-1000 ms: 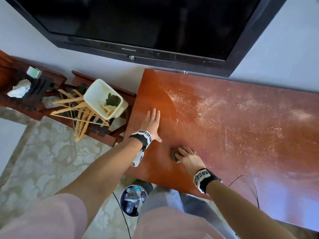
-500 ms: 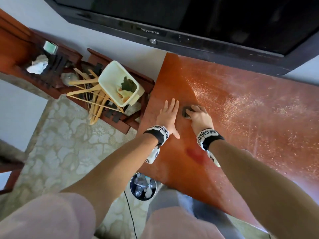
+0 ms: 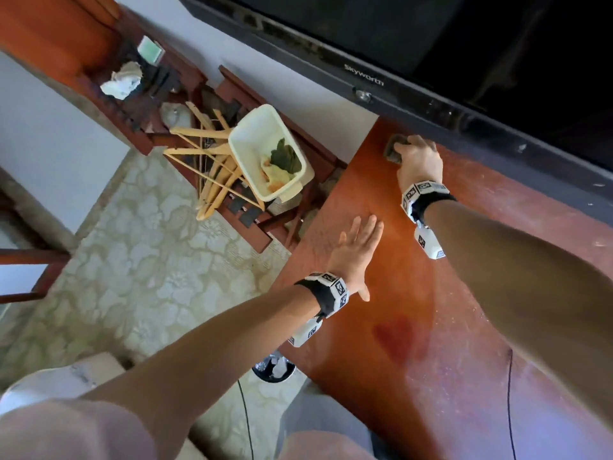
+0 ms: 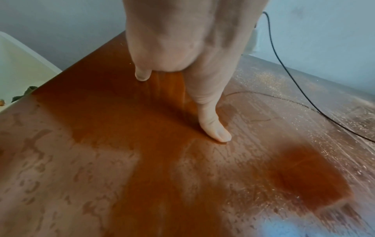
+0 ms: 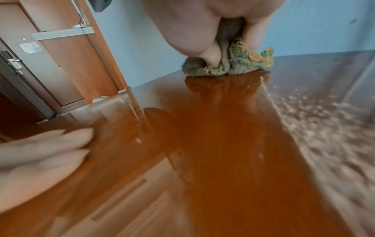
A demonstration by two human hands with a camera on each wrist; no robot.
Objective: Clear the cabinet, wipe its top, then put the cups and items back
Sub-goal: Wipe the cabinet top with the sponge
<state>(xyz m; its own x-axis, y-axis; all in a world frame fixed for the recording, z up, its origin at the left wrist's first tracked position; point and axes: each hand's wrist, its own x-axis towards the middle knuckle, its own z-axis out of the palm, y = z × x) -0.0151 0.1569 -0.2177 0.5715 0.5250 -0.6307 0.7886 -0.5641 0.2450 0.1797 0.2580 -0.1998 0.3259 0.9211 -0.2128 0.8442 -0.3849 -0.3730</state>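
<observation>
Cabinet top, reddish-brown wood with a glossy finish, shows two looks: a clean, wet-looking orange band that runs from under the left hand up to the right hand, and a dull stretch to the right of the right forearm, speckled with pale dust and streaks. A darker red patch lies on the wood just behind the left wrist. Its long axis runs away to the right of both hands, along the wall, with the short end edge just left of the left hand's fingertips.

Right hand reaches to the far left corner of the top, close under the black television, fingers curled down onto a bunched cloth. The cloth is grey-green and fuzzy with orange flecks; it is crumpled into a low wad pressed on the wood, and its ragged edge sticks out past the fingers to the right.

Left hand lies flat on the top, nearer the body than the right one, fingers straight and together, thumb spread, holding nothing.

Beyond the left hand, off the end edge, a cream plastic bin with scraps inside sits among wooden hangers. A thin black cable trails across the dusty part, right of the left thumb.
</observation>
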